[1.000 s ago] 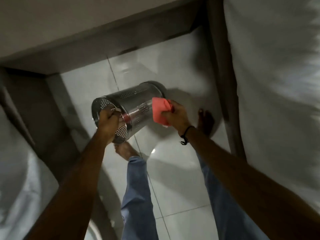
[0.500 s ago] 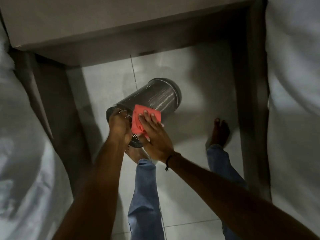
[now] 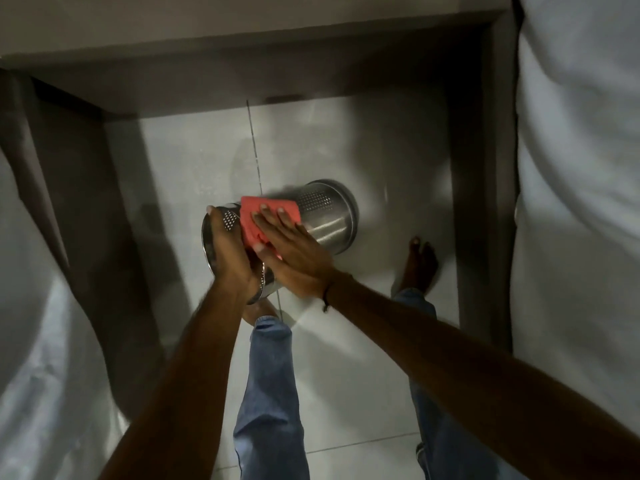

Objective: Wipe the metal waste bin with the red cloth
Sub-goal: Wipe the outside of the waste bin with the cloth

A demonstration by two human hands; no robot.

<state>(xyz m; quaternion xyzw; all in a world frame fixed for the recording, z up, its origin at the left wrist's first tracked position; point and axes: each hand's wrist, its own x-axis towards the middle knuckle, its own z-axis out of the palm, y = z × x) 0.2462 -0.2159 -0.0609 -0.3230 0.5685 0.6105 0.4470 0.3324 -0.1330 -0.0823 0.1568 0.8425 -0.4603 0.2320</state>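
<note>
A perforated metal waste bin (image 3: 325,216) is held tilted on its side above the tiled floor, its open rim toward me and its base pointing away to the right. My left hand (image 3: 230,258) grips the rim at the near left end. My right hand (image 3: 294,251) lies flat, fingers spread, pressing the folded red cloth (image 3: 258,211) against the upper side of the bin near the rim. Part of the cloth is hidden under my fingers.
I stand barefoot in blue jeans (image 3: 270,386) on pale glossy floor tiles (image 3: 194,157), in a narrow gap. A white-covered bed (image 3: 581,188) rises at the right and another white-covered one (image 3: 38,358) at the left, both on dark wooden frames. A grey ledge (image 3: 242,39) closes the far end.
My right hand slid the red cloth from the bin's far end back toward the rim, and now lies flat over it. The bin's base has swung to the right.
</note>
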